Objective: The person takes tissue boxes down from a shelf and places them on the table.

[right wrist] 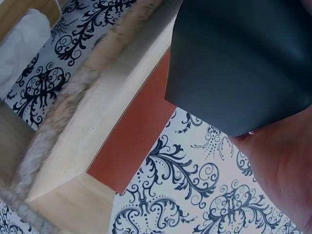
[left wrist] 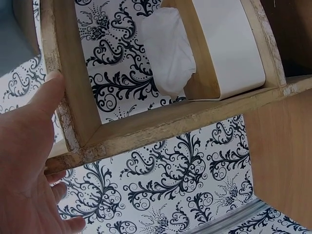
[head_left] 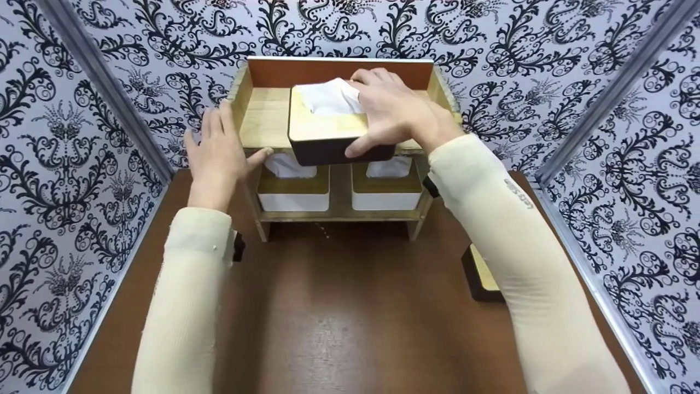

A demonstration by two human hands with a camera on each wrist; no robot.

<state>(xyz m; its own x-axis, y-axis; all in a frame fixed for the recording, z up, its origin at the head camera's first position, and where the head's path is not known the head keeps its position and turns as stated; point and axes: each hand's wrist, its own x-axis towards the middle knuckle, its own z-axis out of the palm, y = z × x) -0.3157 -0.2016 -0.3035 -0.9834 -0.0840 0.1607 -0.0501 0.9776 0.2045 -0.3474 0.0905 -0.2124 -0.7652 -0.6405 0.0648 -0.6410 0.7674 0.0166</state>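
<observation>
My right hand grips a dark tissue box with a yellow wood-look top, thumb on the front face and fingers over the far side. A white tissue pokes up from its slot. The box is held over the upper board of a small wooden shelf, and its dark side fills the upper right of the right wrist view. My left hand is at the shelf's left side, fingers extended along the outside, thumb against the front edge of the upper board.
Two white tissue boxes with wooden tops, one on the left and one on the right, stand on the lower shelf level. Another dark box lies on the brown table, partly behind my right sleeve. Patterned walls enclose the table.
</observation>
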